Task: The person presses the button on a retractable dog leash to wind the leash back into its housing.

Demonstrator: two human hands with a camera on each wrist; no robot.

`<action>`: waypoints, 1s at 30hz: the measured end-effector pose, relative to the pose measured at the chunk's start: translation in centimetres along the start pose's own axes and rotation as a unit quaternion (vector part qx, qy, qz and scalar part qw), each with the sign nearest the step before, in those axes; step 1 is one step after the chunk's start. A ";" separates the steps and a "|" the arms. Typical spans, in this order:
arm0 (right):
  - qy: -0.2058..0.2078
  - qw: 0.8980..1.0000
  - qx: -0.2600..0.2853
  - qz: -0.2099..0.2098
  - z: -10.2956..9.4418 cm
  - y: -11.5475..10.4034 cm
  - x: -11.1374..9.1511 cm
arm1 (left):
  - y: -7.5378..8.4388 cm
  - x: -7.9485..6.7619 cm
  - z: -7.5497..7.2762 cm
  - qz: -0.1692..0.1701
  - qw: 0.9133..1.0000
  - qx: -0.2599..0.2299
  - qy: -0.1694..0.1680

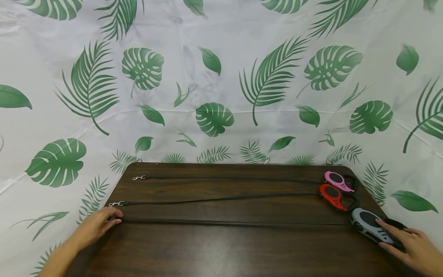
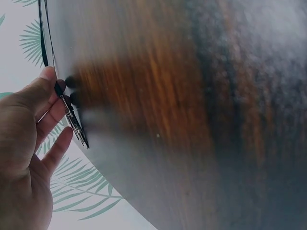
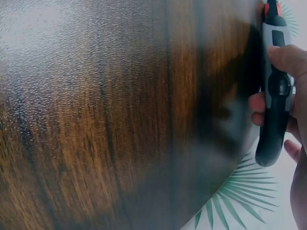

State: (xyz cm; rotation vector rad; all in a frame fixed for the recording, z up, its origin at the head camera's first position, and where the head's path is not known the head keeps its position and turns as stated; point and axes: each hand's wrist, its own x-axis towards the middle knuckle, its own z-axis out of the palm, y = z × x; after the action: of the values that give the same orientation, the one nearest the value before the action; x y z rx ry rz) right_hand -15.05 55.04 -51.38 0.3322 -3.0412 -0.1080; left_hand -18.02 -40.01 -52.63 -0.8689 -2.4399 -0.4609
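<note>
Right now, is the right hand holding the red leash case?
No, in the head view the right hand grips the gray leash case, and the red leash case lies beyond it.

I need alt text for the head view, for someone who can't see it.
A left hand pinches one end of a gray retractable leash stretched across a dark table; the right hand grips its case. A red leash and a pink leash lie extended farther back.

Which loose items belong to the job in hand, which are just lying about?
In the job:
gray leash casing, gripped by the right hand
its black strap, pinched by the left hand
metal clip at the strap's end

Probably just lying about (no hand touching):
red leash
pink leash
</note>
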 end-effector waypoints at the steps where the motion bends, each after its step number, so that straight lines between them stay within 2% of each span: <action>1: 0.012 1.000 0.007 -0.001 0.0 0.1 0.0 | 0.0 0.1 0.0 -0.003 1.000 0.001 -0.003; 6: 0.081 0.995 0.064 -0.008 -0.5 0.5 0.2 | -0.1 0.2 0.1 0.008 1.000 0.003 -0.004; 10: 0.088 0.989 0.116 0.001 -1.1 0.9 0.5 | -0.6 0.1 0.3 0.019 1.000 -0.007 0.003; 15: 0.076 0.984 0.156 0.032 -2.3 0.8 1.1 | -0.6 0.3 0.3 0.027 0.999 -0.020 0.021; 20: 0.054 0.979 0.175 0.087 -3.6 0.6 2.2 | -0.7 0.8 0.0 0.061 0.997 -0.020 0.048; 24: 0.049 0.977 0.186 0.095 -4.2 0.9 3.0 | -0.8 1.5 -0.3 0.078 0.995 -0.016 0.054; 30: 0.038 0.966 0.234 0.105 -4.6 1.7 4.3 | -1.0 2.3 -0.8 0.071 0.996 -0.025 0.044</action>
State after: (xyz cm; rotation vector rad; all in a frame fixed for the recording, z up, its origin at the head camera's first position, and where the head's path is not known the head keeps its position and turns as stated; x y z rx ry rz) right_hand -19.16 55.44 -46.33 0.0351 -2.9658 0.6272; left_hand -19.96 -39.99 -50.86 -1.0133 -2.2766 -0.4986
